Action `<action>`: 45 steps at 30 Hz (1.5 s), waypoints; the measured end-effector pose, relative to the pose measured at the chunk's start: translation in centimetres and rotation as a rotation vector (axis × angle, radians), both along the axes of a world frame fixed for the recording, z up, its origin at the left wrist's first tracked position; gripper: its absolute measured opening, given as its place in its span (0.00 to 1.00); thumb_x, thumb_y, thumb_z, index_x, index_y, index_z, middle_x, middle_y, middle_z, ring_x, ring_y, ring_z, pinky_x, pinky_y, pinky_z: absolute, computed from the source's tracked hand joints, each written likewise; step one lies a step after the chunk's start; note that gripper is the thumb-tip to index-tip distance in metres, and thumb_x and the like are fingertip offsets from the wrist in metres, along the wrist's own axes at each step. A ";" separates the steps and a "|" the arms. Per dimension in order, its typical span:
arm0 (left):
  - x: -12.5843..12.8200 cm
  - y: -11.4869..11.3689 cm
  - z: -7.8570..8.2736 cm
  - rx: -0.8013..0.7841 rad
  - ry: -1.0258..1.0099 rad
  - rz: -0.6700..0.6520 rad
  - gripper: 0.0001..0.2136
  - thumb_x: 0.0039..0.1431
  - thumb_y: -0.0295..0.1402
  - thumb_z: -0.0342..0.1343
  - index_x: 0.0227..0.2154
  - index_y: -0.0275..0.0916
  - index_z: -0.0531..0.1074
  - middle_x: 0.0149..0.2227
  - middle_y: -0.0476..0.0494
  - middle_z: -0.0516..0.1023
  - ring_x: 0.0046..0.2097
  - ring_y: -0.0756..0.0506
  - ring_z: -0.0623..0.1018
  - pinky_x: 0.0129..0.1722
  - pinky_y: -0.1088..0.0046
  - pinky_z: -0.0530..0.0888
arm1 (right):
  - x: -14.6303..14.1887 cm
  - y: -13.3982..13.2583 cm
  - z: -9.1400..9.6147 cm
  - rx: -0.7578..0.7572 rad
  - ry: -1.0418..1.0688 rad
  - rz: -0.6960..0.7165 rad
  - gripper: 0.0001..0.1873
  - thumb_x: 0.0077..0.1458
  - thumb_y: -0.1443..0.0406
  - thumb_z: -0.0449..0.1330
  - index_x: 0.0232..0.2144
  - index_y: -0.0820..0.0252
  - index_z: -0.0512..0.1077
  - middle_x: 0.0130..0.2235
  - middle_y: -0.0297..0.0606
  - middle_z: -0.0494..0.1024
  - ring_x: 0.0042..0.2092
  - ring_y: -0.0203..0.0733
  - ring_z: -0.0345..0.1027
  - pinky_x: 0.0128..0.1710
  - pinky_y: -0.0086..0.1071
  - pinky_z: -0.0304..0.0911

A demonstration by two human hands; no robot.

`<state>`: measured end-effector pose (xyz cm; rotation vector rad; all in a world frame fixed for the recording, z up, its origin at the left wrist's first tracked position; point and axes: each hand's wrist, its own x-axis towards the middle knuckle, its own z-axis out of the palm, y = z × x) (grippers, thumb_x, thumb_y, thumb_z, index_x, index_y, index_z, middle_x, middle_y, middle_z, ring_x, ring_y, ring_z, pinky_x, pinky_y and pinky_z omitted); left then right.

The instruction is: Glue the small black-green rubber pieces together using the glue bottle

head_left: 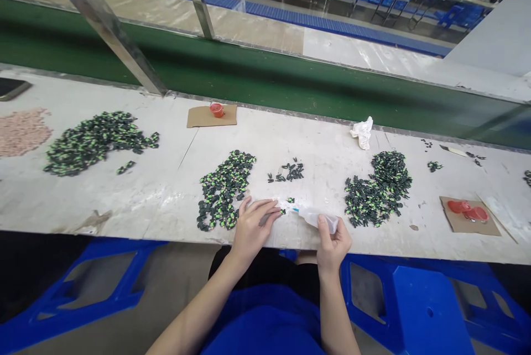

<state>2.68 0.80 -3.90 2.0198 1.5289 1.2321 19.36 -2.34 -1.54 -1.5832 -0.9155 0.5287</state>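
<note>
My right hand (335,243) is wrapped round a translucent squeeze bottle (312,217), tilted so that its blue nozzle tip (295,209) points left. Close to that tip, my left hand (253,226) pinches a small black and green piece (283,212) between thumb and fingers, low over the tabletop. A similar piece (291,200) lies just beyond it. Left of my left hand spreads a pile of black and green pieces (226,186). Small dark pieces (293,171) are scattered in front of my hands. A larger black and green pile (379,189) sits to the right.
Further left are another black and green pile (97,142) and pale pink pieces (22,132). A red cup (216,110) stands on cardboard (199,118) at the back. Crumpled white tissue (363,132) lies back right; red cups (477,214) rest on cardboard (464,225) at right.
</note>
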 end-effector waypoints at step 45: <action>3.7 1.3 -0.1 -0.095 -0.518 -0.115 0.17 0.59 0.48 0.51 0.33 0.42 0.79 0.37 0.40 0.79 0.41 0.41 0.78 0.43 0.66 0.77 | -5.5 2.6 -2.8 0.078 0.792 0.152 0.30 0.28 0.47 0.73 0.29 0.65 0.79 0.25 0.44 0.80 0.28 0.44 0.75 0.28 0.32 0.69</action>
